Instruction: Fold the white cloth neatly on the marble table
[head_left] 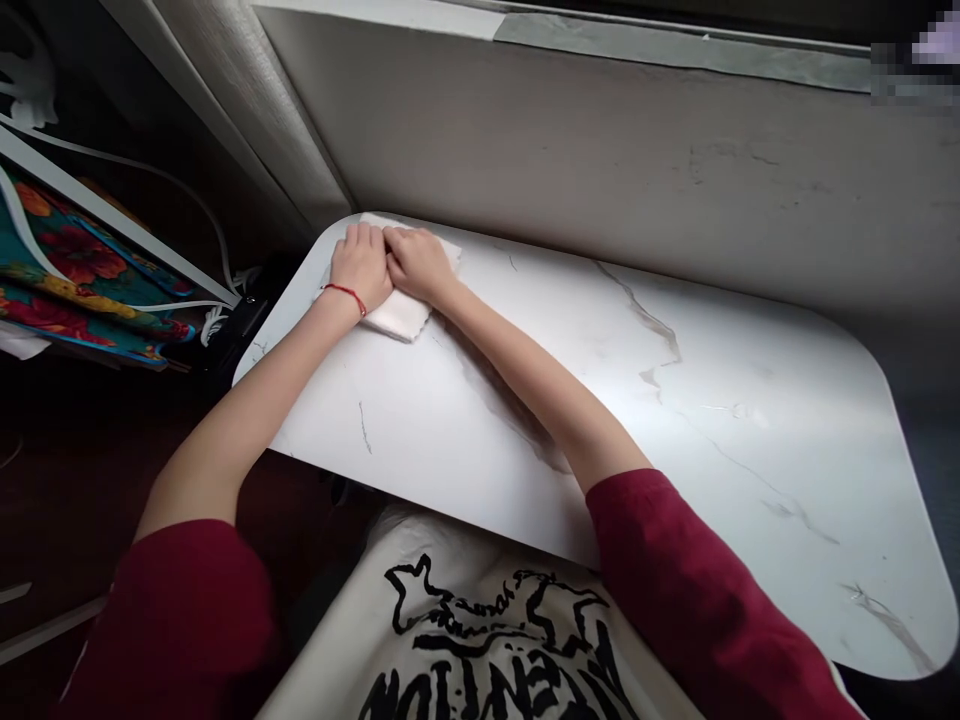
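Both your hands point(362, 268) are palms-down, touching, on the cloth point(397, 318) by the far left corner of the table point(720, 440), grip unclear; likely wiping, next stroke needs even pressure.

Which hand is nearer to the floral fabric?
Left: the left hand rests on the white cloth, on the side toward the floral fabric; the right hand rests beside it on the same cloth, farther away.
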